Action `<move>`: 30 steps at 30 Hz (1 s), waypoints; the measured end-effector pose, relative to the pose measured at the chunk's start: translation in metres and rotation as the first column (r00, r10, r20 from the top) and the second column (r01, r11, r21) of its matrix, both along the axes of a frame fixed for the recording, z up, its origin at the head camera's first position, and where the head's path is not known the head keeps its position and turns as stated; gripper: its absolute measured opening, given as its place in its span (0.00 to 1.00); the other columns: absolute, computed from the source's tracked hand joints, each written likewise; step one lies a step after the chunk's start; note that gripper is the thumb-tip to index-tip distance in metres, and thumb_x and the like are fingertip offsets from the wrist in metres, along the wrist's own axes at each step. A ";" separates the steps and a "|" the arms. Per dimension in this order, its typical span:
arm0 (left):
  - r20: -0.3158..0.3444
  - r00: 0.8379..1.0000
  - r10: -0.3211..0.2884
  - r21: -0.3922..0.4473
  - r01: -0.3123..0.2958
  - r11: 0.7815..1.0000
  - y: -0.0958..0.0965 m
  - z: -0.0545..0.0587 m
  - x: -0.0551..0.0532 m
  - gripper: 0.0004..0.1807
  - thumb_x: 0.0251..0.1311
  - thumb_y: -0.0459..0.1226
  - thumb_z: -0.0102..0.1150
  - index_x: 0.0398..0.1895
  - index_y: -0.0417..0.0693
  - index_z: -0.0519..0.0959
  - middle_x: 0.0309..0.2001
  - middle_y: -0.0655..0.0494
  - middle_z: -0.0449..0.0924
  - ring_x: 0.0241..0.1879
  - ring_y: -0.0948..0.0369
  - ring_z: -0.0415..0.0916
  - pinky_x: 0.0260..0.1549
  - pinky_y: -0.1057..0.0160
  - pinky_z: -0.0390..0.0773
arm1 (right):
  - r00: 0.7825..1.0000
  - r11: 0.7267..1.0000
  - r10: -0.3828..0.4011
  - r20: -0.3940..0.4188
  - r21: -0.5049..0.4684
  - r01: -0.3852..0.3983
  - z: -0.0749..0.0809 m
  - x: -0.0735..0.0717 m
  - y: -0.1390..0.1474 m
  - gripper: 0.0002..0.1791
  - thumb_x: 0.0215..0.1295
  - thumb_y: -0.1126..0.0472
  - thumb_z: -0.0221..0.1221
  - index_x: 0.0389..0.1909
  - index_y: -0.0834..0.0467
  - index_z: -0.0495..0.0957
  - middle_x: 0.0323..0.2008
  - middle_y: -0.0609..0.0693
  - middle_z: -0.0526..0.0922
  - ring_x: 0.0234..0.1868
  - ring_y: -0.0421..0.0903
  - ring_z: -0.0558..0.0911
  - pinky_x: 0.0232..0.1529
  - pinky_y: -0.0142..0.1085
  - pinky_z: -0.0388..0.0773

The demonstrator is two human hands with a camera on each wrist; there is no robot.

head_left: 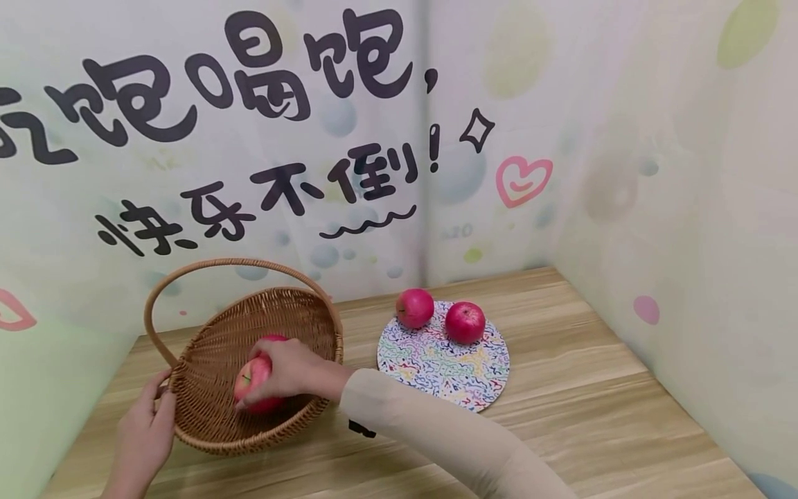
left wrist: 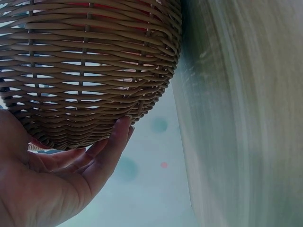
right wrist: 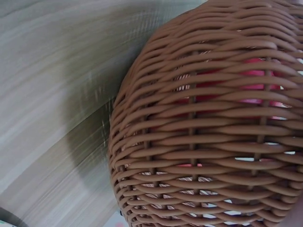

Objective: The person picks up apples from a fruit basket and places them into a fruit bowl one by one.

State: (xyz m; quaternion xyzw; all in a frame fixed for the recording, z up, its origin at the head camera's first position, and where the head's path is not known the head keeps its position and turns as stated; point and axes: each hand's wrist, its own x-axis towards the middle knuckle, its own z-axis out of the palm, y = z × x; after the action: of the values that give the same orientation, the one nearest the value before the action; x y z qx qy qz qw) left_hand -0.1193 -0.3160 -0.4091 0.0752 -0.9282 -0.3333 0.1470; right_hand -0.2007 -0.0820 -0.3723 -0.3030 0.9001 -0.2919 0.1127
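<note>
A brown wicker basket point(head_left: 293, 312) with an arched handle stands at the left of the table, its opening tilted toward me. My left hand point(head_left: 145, 430) holds the basket's left rim; in the left wrist view its fingers point(left wrist: 111, 151) lie along the outer weave. Inside the basket, my right hand point(head_left: 291, 367) grips a red apple point(head_left: 248, 375), thumb on the near side. More red apple point(head_left: 274, 337) shows behind that hand, partly covered. From the right wrist, the basket's woven wall point(right wrist: 199, 137) hides the hand, and red shows through its gaps.
Right of the basket lies a round mat with a colourful squiggle pattern point(head_left: 436, 367). Two red apples, one at its left point(head_left: 415, 308) and one at its right point(head_left: 465, 323), sit on its far part. A printed wall backdrop borders the wooden table point(head_left: 561, 388) behind and at the sides.
</note>
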 end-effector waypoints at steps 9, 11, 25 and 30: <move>0.014 1.000 0.004 -0.014 -0.004 1.000 0.002 0.001 -0.001 0.30 0.78 0.35 0.32 0.74 0.22 0.63 0.58 0.19 0.75 0.35 0.64 0.77 0.26 0.69 0.73 | 0.999 0.998 -0.041 0.000 -0.057 0.041 0.007 0.007 0.006 0.36 0.54 0.37 0.77 0.61 0.45 0.78 0.42 0.36 0.83 0.39 0.30 0.79 0.35 0.21 0.75; 0.012 1.000 0.002 -0.017 -0.001 1.000 0.002 0.000 -0.001 0.29 0.78 0.35 0.32 0.74 0.22 0.63 0.58 0.19 0.76 0.35 0.64 0.78 0.26 0.69 0.73 | 0.999 0.997 -0.039 -0.003 -0.073 0.038 0.008 0.009 0.007 0.35 0.54 0.38 0.77 0.61 0.45 0.78 0.41 0.36 0.83 0.38 0.29 0.79 0.34 0.21 0.75; -0.006 1.000 -0.002 0.001 0.002 1.000 -0.002 -0.003 -0.001 0.30 0.77 0.35 0.32 0.73 0.22 0.64 0.58 0.18 0.75 0.32 0.76 0.74 0.25 0.70 0.73 | 0.998 0.985 -0.056 -0.009 -0.163 0.054 0.013 0.014 0.017 0.38 0.52 0.39 0.79 0.62 0.46 0.77 0.46 0.36 0.84 0.41 0.29 0.79 0.36 0.19 0.76; 0.004 1.000 -0.002 -0.012 0.002 1.000 -0.002 -0.001 -0.002 0.29 0.77 0.35 0.32 0.73 0.22 0.63 0.58 0.19 0.75 0.34 0.74 0.73 0.25 0.69 0.73 | 0.998 0.979 -0.057 -0.018 -0.196 0.052 0.015 0.014 0.021 0.39 0.52 0.39 0.79 0.63 0.47 0.77 0.48 0.37 0.85 0.45 0.29 0.79 0.39 0.20 0.76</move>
State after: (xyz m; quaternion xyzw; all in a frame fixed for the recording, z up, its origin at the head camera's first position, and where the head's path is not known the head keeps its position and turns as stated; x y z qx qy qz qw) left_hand -0.1210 -0.3176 -0.4104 0.0743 -0.9305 -0.3278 0.1452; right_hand -0.1870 -0.0608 -0.3574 -0.2911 0.8763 -0.3786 0.0639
